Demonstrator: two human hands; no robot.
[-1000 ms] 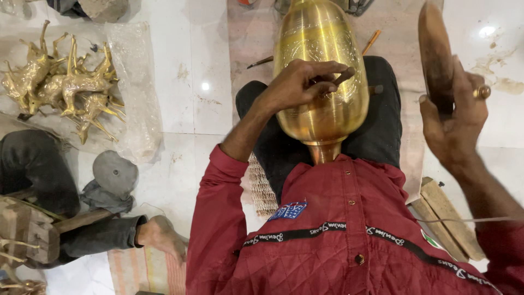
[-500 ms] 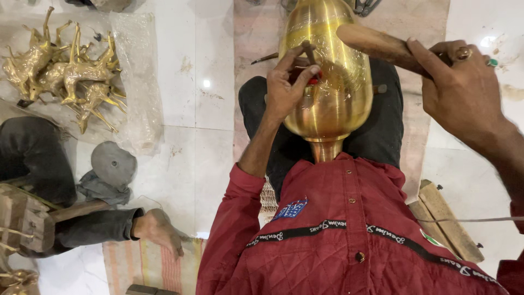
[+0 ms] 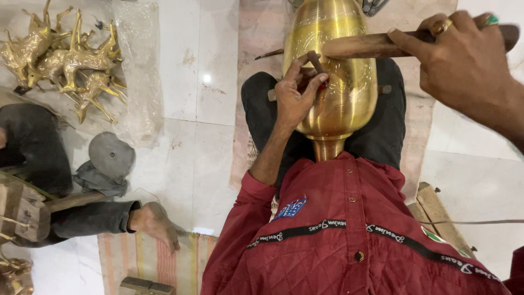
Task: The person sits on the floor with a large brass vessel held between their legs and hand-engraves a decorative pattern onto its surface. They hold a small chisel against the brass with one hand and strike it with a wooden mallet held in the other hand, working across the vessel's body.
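Golden engraved vase (image 3: 333, 82), maroon quilted jacket (image 3: 349, 235), striped mat (image 3: 147, 257)

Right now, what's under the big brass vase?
Under the brass vase lie the person's dark-trousered legs, with a pale mat on the tiled floor beneath. Its foot is hidden by the red jacket. The left hand steadies a small tool against it.
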